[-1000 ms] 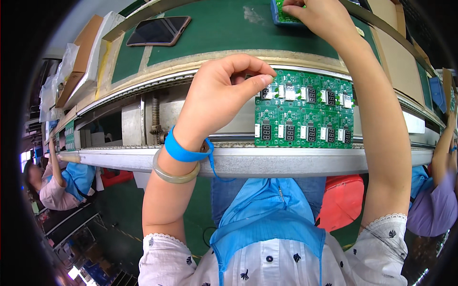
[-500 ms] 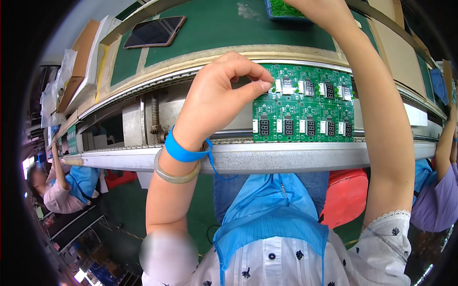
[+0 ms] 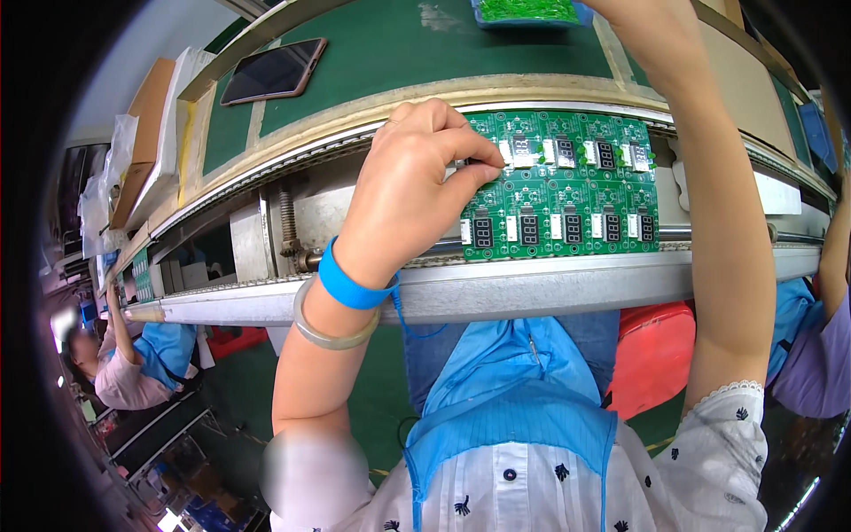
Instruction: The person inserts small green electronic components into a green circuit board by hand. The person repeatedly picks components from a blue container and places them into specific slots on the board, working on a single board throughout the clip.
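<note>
Head view: I see the left hand at the upper-left of the green circuit panel, fingers pinched, any held part hidden. The panel spans two conveyor rails, presumably for edge support. The right hand is beside a blue tray, presumably set within reach; whether its cropped fingers grip anything I cannot tell.

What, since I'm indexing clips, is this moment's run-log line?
left hand: pinched at circuit-board panel | right hand: beside blue tray, fingertips out of frame | smartphone: on green worktop
</note>
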A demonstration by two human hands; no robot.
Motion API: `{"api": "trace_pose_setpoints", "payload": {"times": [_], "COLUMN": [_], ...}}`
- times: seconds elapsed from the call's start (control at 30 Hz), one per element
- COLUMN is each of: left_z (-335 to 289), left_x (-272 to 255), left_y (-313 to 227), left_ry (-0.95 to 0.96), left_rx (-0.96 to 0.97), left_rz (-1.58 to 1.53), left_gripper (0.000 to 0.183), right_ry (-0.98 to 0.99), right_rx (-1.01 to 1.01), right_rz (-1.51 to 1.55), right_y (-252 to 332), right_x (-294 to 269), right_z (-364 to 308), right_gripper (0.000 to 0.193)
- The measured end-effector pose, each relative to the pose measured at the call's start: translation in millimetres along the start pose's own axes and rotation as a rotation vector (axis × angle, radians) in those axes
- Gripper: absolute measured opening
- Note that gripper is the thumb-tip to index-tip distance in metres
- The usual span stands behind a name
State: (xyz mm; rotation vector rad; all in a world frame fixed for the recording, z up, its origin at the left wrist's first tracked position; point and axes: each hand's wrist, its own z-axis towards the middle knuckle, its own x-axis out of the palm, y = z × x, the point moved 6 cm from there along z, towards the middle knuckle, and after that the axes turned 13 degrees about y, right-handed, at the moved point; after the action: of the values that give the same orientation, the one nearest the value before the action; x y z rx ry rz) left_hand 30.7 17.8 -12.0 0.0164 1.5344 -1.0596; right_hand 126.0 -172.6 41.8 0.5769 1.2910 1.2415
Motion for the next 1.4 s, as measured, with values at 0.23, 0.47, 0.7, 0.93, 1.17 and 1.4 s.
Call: {"api": "trace_pose_setpoints", "payload": {"times": [0.23,0.47,0.7,0.93,1.17,1.4], "left_z": [-0.3,0.4,0.9,0.8,-1.2,-4.0], "left_x": [1.6,0.4,1.2,1.2,1.0,1.8], "left_y": [-5.3,-13.9,-14.4,-15.2,-13.9,-12.4], "left_ry": [-0.015,-0.019,-0.009,-0.004,-0.026,-0.033], "left_rx": [0.021,0.014,0.001,0.014,0.013,0.009], "left_rz": [0.102,0.164,0.198,0.197,0.169,0.192], "left_gripper": [0.014,0.011,0.012,0.011,0.010,0.009], "right_ry": [-0.057,-0.109,-0.061,-0.111,0.097,0.213], "right_rx": [-0.051,-0.059,-0.020,0.091,0.177,0.217], "right_rz": [0.044,0.103,0.169,0.161,0.261,0.410], "right_y": [8.9,7.6,-5.6,-6.4,-26.1,-21.3], "right_x": [-15.5,-23.3,-29.0,-27.0,-9.1,12.6], "right_z": [-34.1,-50.9,-54.8,-59.5,-81.8,-103.6], "right_gripper": [0.014,0.015,0.015,0.016,0.020,0.018]}}
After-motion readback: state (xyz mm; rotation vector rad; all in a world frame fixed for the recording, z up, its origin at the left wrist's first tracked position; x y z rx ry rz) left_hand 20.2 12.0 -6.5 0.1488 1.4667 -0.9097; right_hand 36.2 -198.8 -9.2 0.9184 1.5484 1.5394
